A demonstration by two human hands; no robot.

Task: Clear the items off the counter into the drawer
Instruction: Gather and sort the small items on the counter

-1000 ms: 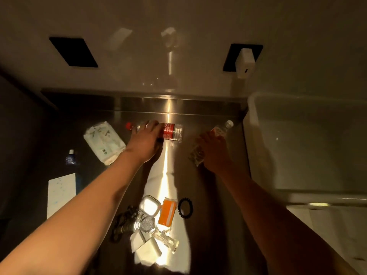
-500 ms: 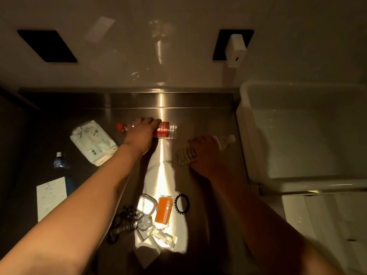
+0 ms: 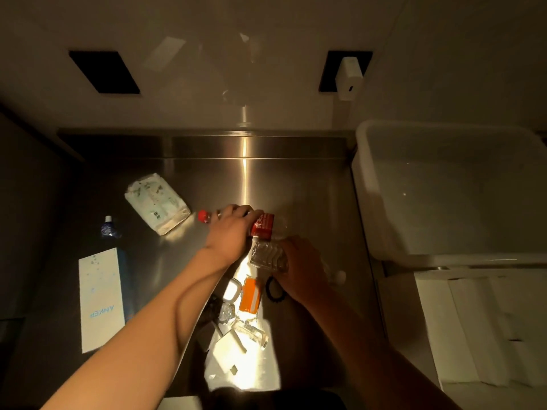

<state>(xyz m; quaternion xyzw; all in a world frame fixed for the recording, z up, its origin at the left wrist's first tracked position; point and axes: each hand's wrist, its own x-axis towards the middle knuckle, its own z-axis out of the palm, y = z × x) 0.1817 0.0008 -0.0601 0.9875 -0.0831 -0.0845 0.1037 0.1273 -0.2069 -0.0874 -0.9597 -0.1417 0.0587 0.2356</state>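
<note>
On the brushed steel counter, a flat white box lies at the left, with a small blue bottle and a soft crinkled tissue pack farther back. The left hand reaches forward, palm down, fingers wrapped over a red-capped clear bottle lying sideways mid-counter. Just right, the right hand grips a ribbed clear bottle, its white cap pointing right. A translucent plastic bin stands far right.

free: bare steel counter behind the hands, up to the backsplash | blocked near edge: small-item clutter | left: wipes pack, box | right: plastic bin
</note>
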